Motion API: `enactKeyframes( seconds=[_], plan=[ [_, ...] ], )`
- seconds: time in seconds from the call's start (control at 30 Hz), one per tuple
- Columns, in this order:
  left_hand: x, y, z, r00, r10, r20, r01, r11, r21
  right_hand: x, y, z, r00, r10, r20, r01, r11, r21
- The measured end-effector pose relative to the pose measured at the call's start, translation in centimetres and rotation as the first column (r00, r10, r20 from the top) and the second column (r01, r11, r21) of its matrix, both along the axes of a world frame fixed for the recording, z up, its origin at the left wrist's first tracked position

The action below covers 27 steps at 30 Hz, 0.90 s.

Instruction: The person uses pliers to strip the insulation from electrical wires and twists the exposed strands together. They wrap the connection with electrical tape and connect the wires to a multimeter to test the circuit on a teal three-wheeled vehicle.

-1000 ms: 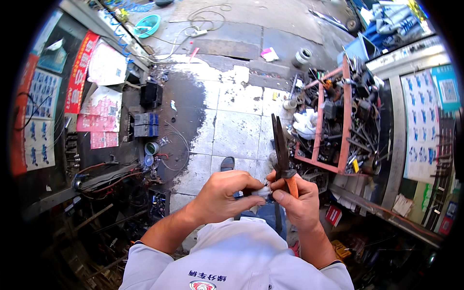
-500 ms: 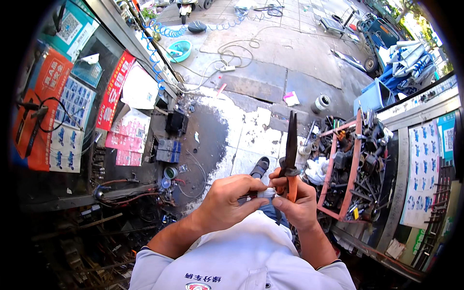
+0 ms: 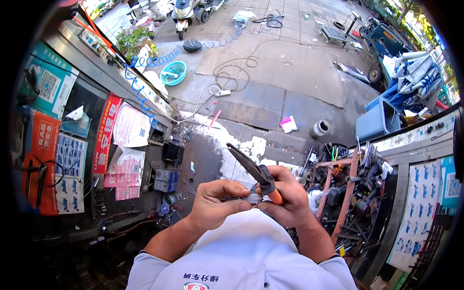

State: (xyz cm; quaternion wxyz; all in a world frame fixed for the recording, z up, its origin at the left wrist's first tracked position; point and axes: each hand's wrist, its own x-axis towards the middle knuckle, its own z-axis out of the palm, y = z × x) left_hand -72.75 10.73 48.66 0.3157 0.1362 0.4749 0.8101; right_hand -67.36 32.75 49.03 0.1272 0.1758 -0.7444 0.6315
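Note:
In front of my shirt, my left hand (image 3: 212, 203) pinches a small whitish cylindrical part (image 3: 252, 197), with a thin dark piece alongside its fingers. My right hand (image 3: 285, 203) grips long-nosed pliers (image 3: 253, 169) with dark jaws and orange handles; the jaws point up and toward the left, above the part. The right thumb is against the whitish part. What exactly the part is, and whether the pliers touch it, I cannot tell.
A red metal frame of parts and tools (image 3: 352, 183) stands right, below a blue bin (image 3: 374, 116). Signboards (image 3: 106, 130) line the left. Ahead lie cables, a power strip (image 3: 223, 93), a turquoise basin (image 3: 172, 72) and a metal cylinder (image 3: 321, 127); scooters (image 3: 183, 14) stand further off.
My view has tilted up toward the yard. The pliers in my right hand have swung from upright to leaning left. My left hand still pinches the whitish part.

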Motion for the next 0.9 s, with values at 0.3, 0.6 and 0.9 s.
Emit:
enactKeyframes(
  seconds=[0.3,0.6,0.9],
  plan=[
    [-14.5,5.5,-0.7,0.961,-0.162,0.225,0.201,0.966,-0.16,-11.6,4.9,-0.6,0.982,-0.181,0.054,0.172,0.975,0.141],
    [-34.1,10.8,2.7,0.777,-0.628,0.045,0.621,0.753,-0.22,-26.2,8.1,2.1,0.985,-0.173,0.009,0.159,0.923,0.35],
    [-44.2,14.2,2.5,0.742,-0.663,0.096,0.662,0.703,-0.259,-37.1,11.4,3.0,0.99,-0.135,0.032,0.115,0.927,0.356]
  ],
)
